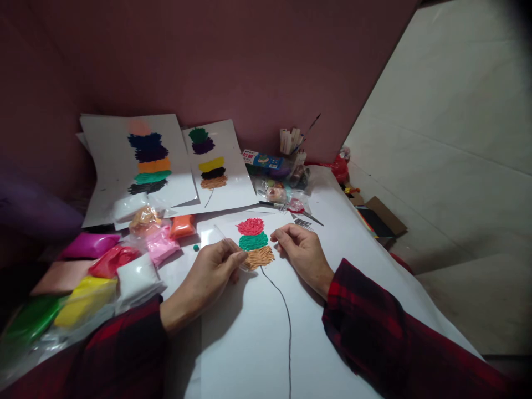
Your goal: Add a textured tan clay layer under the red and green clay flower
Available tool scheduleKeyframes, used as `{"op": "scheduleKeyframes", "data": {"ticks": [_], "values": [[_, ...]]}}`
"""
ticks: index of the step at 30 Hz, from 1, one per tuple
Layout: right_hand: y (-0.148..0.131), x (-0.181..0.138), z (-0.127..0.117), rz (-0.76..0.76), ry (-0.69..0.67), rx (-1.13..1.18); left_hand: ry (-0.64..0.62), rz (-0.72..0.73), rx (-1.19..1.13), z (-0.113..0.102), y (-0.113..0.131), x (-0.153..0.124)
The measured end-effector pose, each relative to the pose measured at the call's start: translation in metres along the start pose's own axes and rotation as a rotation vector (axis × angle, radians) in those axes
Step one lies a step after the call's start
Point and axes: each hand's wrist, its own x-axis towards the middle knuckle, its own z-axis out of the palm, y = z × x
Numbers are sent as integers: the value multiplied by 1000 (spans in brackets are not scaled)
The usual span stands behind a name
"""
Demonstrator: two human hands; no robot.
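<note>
A white sheet (245,343) lies before me with stacked bands of textured clay: a red band (250,226), a green band (253,241) and a brown-orange band (260,258). From the lowest band a dark drawn line (287,316) runs down the paper. My left hand (211,277) is closed around a clear plastic strip (222,235), just left of the bands. At their right edge, my right hand (301,252) has thumb and fingers pinched together; whatever may be between the fingertips is hidden. A small green clay ball (196,247) sits left of the sheet.
Bags of coloured clay, including a yellow bag (87,302) and a white bag (138,280), crowd the left. Behind stand a larger sheet (112,166) and a smaller sheet (239,188) with similar bands. Scissors (311,217), a box (261,159) and a brush (310,130) lie back right.
</note>
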Motion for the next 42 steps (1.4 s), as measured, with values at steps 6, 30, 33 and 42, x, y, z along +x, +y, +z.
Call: {"op": "scheduleKeyframes", "data": {"ticks": [6,30,33,42], "values": [[1,-1,0,-1,-1,0,-10,-39,25,-1,2,1],[2,0,0,4,2,6,37,-49,-104,-7,13,-9],[2,0,0,-1,3,13,54,-5,-132,-8,13,-10],[-1,-4,1,-28,27,26,395,86,-453,-7,3,-10]]}}
